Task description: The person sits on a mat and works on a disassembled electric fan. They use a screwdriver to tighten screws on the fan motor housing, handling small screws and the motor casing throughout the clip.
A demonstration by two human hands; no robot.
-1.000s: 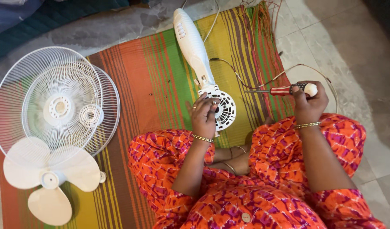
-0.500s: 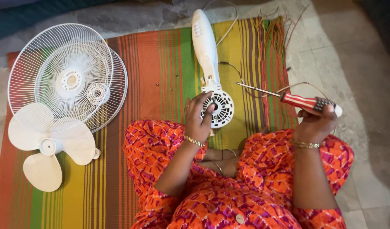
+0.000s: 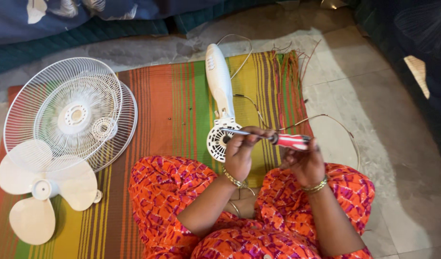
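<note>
A person sits on a striped mat point(image 3: 172, 96), their left hand point(image 3: 240, 156) curled around a white plastic fan body point(image 3: 219, 96) at its round vented motor end. Their right hand point(image 3: 304, 163) is closed on a red-handled screwdriver point(image 3: 290, 140), tip at the vents. The body looks light, rigid and smooth, best held at that motor end; its thin trailing wires point(image 3: 326, 120) look delicate.

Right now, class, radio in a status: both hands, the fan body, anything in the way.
Left hand steadies fan motor housing. Right hand grips red-handled screwdriver, tip at the housing. Loose wire curls beside right hand.
</note>
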